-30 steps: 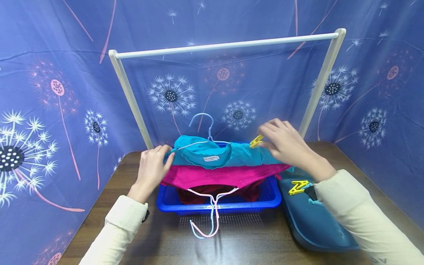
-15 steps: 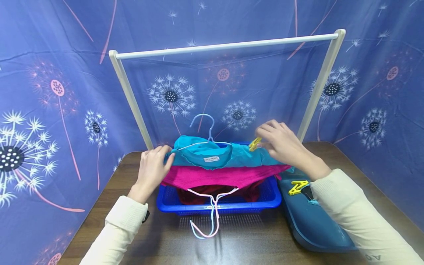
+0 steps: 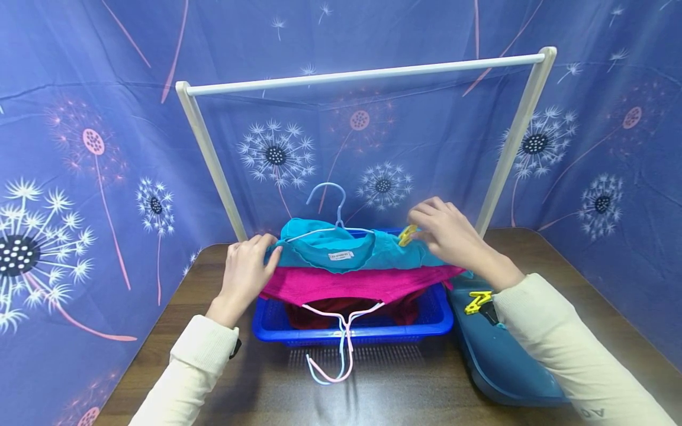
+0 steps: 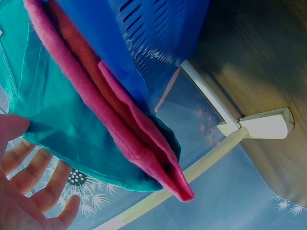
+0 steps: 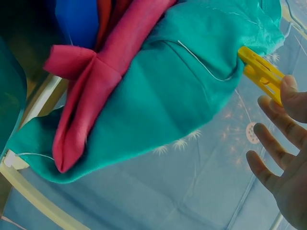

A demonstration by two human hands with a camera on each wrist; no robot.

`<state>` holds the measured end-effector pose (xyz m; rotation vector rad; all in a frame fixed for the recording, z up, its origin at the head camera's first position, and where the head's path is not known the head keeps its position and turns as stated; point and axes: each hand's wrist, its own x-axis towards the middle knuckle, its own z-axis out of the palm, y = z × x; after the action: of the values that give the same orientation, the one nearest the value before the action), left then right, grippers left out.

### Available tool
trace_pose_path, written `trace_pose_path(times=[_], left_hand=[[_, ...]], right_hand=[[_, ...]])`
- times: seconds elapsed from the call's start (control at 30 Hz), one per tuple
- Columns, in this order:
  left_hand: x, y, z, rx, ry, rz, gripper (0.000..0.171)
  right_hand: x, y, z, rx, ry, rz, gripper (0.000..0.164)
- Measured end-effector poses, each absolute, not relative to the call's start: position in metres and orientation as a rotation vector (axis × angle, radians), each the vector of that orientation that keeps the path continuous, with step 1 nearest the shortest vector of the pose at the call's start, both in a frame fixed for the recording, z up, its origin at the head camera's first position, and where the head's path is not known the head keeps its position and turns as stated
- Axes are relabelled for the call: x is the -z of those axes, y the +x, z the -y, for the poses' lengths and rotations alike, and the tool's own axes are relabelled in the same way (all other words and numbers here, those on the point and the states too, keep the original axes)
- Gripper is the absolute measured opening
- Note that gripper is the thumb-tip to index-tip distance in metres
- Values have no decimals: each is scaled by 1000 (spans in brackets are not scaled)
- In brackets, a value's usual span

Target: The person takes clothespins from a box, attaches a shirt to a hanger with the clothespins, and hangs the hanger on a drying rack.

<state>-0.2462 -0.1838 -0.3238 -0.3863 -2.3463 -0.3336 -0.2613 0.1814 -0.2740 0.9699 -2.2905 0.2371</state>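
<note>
A teal shirt point(image 3: 319, 260) with a white neck label lies over the blue basket, with a light blue hanger point(image 3: 339, 207) inside its neckline. My left hand point(image 3: 246, 269) pinches the shirt's left shoulder edge between thumb and fingers. On the other side, my right hand point(image 3: 444, 231) pinches a yellow clothespin point(image 5: 263, 72) between thumb and forefinger. The clothespin's tip is right at the shirt's shoulder edge, beside the hanger's arm. Under the teal shirt lies a magenta garment point(image 3: 330, 284). Pink and light blue hangers point(image 3: 348, 337) stick out of it toward the front.
The blue basket point(image 3: 266, 328) also holds dark red cloth point(image 3: 319, 313). A dark teal tray point(image 3: 517, 367) at the right carries another yellow clothespin point(image 3: 476, 302), partly behind the sleeve. Behind the basket stands a wooden rack with a white rail point(image 3: 367, 73), before a dandelion-patterned curtain.
My right hand has moved slightly left and down, bringing the yellow clothespin from just above the shirt's shoulder onto its edge. My left hand has stayed in place.
</note>
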Motion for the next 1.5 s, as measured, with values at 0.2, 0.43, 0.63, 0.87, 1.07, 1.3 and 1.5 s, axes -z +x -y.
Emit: trace_pose_path(times=[0.2, 0.43, 0.63, 0.87, 1.07, 1.3, 1.5], left_hand=[[324, -246, 184, 337, -384, 2352, 15], [325, -247, 184, 338, -382, 2353, 14], [325, -248, 186, 358, -386, 2351, 14], [327, -248, 191, 374, -374, 2353, 14], [327, -248, 193, 378, -366, 2364, 14], [328, -248, 195, 379, -360, 2367, 10], [330, -247, 199, 380, -347, 2367, 12]], right_hand=[[278, -263, -181, -247, 975, 2290, 16], [281, -264, -184, -223, 969, 2302, 19], [281, -264, -187, -250, 939, 2407, 23], [281, -264, -194, -296, 891, 2507, 34], [282, -262, -201, -310, 868, 2525, 36], [283, -257, -217, -302, 812, 2546, 35], [285, -253, -237, -267, 751, 2541, 30]])
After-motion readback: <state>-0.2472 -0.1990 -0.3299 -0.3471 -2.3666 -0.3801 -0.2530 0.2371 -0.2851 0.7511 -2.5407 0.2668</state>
